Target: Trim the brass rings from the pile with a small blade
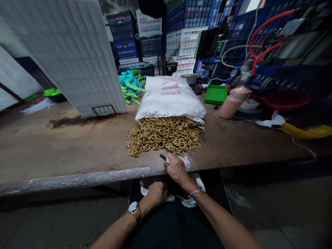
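Observation:
A heap of brass-coloured rings (166, 135) spills from the mouth of a white woven sack (171, 93) with red print, lying on the table. My right hand (177, 169) is at the table's front edge, just below the heap. Its fingers are closed around a small flat tool (163, 157) with a dark end and a paler part; its exact kind is unclear. Below the edge, over my lap, my left hand (157, 192) is curled with its fingertips hidden. White cloth or plastic (190, 200) lies under and between the hands.
A tall pale ribbed panel (77, 55) stands on the brown table (90, 145) at left. Turquoise and lime pieces (132, 84) lie behind. Rightward are a green tray (215, 94), a pink bottle (233, 102) and a red basin (285, 100). Stacked crates (181, 41) fill the back.

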`<state>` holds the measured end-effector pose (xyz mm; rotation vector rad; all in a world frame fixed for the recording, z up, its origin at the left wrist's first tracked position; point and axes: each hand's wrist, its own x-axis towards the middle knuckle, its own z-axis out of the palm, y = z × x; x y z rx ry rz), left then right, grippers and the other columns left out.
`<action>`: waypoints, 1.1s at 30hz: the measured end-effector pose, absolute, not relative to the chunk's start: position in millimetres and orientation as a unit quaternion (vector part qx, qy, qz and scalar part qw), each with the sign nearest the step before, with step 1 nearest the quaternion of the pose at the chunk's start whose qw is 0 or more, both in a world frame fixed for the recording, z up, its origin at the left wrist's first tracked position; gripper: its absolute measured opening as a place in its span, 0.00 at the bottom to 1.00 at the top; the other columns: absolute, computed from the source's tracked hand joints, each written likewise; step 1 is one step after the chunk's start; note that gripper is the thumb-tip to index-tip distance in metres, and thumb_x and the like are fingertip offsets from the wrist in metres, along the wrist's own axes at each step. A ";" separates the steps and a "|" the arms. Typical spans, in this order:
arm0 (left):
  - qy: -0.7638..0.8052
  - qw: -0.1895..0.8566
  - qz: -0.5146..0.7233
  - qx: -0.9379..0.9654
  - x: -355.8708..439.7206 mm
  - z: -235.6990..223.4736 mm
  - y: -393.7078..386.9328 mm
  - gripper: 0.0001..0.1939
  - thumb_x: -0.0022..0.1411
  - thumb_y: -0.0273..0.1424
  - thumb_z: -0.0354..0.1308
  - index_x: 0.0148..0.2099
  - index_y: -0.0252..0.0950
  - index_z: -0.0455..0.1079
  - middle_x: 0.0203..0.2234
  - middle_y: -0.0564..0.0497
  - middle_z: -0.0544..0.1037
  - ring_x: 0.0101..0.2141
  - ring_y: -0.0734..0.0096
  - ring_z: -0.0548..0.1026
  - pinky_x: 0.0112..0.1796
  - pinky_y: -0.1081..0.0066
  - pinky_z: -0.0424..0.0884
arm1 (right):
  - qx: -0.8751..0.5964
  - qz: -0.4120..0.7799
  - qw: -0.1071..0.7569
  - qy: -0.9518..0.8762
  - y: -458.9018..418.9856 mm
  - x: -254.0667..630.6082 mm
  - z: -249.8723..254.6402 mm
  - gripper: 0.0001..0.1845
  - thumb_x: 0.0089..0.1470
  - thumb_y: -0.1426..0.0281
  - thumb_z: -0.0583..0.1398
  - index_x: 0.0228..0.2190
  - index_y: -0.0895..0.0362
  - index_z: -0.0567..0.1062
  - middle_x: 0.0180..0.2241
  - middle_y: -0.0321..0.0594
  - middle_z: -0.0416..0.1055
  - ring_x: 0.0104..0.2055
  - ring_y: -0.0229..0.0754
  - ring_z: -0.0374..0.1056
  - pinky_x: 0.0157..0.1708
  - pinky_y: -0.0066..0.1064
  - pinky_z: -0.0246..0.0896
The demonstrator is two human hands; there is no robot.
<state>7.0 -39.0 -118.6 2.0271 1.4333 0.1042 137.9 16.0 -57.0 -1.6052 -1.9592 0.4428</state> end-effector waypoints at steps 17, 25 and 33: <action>0.511 0.397 0.054 0.760 26.4 -152.9 -28.4 0.14 0.58 0.35 0.46 0.44 0.39 0.68 0.33 0.44 0.76 0.31 0.61 0.72 0.31 0.66 0.66 | -0.581 0.188 0.312 -0.728 15.5 140.1 -67.5 0.10 0.41 0.79 0.50 0.26 0.55 0.67 0.21 0.37 0.67 0.27 0.41 0.65 0.26 0.26 0.52; 0.406 0.364 0.390 0.742 10.1 -102.3 -36.9 0.14 0.57 0.31 0.50 0.21 0.38 0.69 0.18 0.48 0.73 0.22 0.68 0.70 0.26 0.71 0.63 | -0.574 0.244 0.329 -0.709 13.8 139.9 -63.0 0.09 0.41 0.79 0.50 0.26 0.55 0.65 0.22 0.35 0.67 0.27 0.39 0.65 0.28 0.25 0.54; 0.668 0.090 0.500 0.543 -87.4 -59.1 53.0 0.22 0.50 0.42 0.53 0.45 0.34 0.65 0.42 0.41 0.69 0.47 0.52 0.64 0.49 0.53 0.58 | -0.553 0.257 0.360 -0.706 13.3 143.7 -64.9 0.07 0.41 0.78 0.52 0.25 0.55 0.65 0.21 0.34 0.66 0.25 0.37 0.63 0.26 0.24 0.54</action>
